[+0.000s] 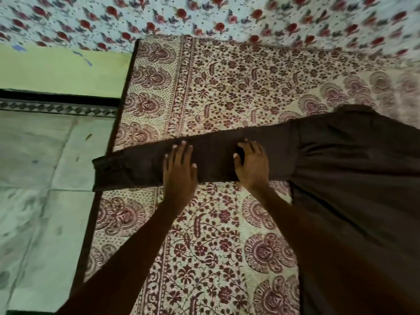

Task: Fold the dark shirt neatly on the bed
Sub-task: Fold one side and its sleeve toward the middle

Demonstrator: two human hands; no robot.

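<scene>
The dark brown shirt (354, 178) lies spread on the bed, its body filling the right side. One long sleeve (141, 164) stretches left, and its cuff hangs past the bed's left edge. My left hand (179, 169) lies flat on the middle of the sleeve with straight fingers. My right hand (251, 163) rests on the sleeve closer to the shoulder, fingers slightly bent and pressing the cloth. Both forearms reach in from the bottom of the view.
The bed is covered by a cream sheet with a maroon floral print (227, 92). A pale blue cloth with red roses (204, 17) lies along the far side. Left of the bed are a tiled floor (41, 178) and a green wall (63, 71).
</scene>
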